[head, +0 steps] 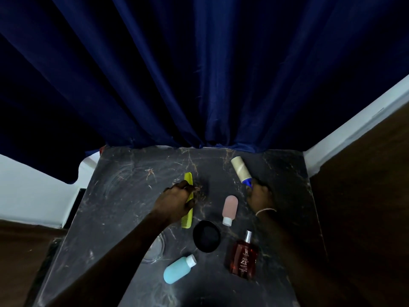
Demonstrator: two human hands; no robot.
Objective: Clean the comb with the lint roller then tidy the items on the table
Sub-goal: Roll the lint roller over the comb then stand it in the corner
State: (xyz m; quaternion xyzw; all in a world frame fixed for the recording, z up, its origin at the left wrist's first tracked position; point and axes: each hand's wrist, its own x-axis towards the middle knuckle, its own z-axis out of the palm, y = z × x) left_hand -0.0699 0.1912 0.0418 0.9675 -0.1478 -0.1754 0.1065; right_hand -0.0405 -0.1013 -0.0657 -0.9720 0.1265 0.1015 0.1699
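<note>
Left hand (174,201) grasps one comb (188,202); right hand (259,194) grips one lint roller (240,170)

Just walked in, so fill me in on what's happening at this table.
A person is standing at a dark marble-patterned table. Their left hand rests on a yellow-green plastic comb lying flat, while their right hand grips the blue handle of a lint roller off to the side, not touching the comb. A pink squeeze bottle, round black lid, red perfume bottle and light blue bottle lie scattered nearer the person.
</note>
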